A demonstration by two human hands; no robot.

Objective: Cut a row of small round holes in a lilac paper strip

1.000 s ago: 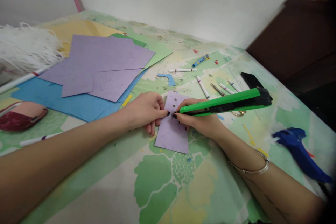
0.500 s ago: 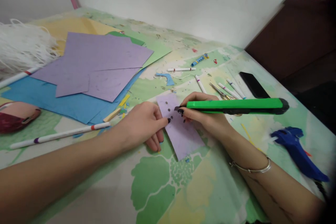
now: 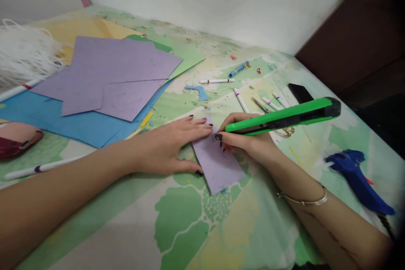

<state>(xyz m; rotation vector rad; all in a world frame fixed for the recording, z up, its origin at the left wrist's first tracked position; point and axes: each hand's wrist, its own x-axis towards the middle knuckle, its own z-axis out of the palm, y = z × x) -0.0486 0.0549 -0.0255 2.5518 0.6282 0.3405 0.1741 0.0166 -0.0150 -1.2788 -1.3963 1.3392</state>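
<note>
A small strip of purple foam sheet lies on the patterned tablecloth in front of me. My left hand is flat with fingers spread, its fingertips pressing on the strip's upper part and its thumb at the left edge. In my right hand is a green utility knife, gripped like a pen and slanting up to the right. Its front end is down at the strip, close to my left fingertips. The blade tip is hidden by my fingers. The holes seen earlier in the strip are covered by my left hand.
Larger purple sheets overlap blue sheets at the left, beside white string. Scissors, several white markers and a black phone lie right of centre. A blue glue gun rests far right.
My left hand has opened from a pinch at the strip's edge and spread flat over its upper part. The knife's rear end has swung upward while its front stays at the strip.
</note>
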